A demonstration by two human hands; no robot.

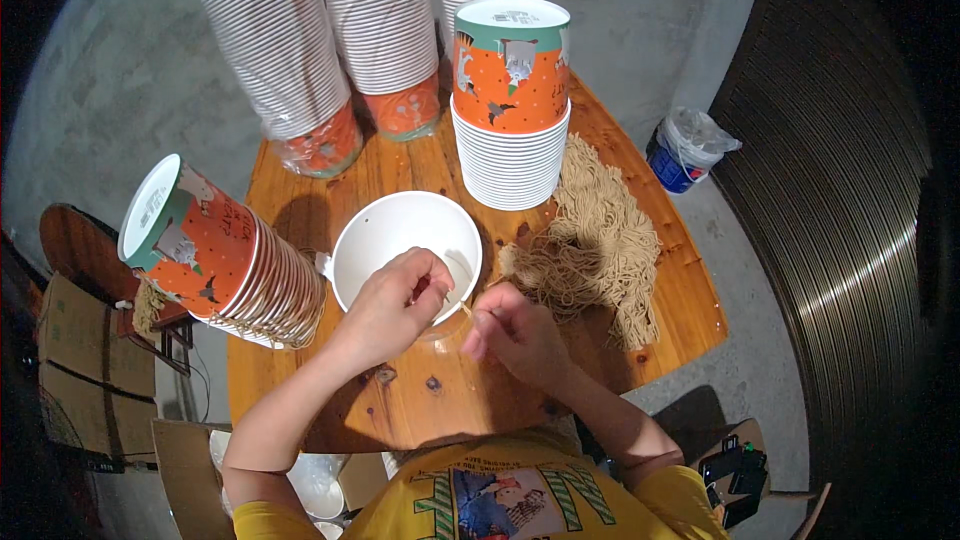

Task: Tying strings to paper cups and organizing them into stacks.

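A white-lined paper bucket (375, 240) stands mouth up on the wooden table in front of me. Over its near rim, my left hand (400, 302) is closed in a pinch, with a thin strand at the fingertips. Just outside the rim on the right, my right hand (515, 332) pinches a short piece of tan cord (466, 309). A large heap of the same tan cords (605, 230) lies to the right of my right hand. Left of the bucket leans a stack of upside-down orange paper buckets (215, 240), with tan cords hanging around their rims.
Behind the bucket rises another upside-down stack of nested buckets (513, 155). Plastic-wrapped bucket stacks (280, 50) line the far edge of the wooden table (400, 400). A lidded pail (690, 145) sits on the floor at right; cardboard boxes (95, 340) stand at left.
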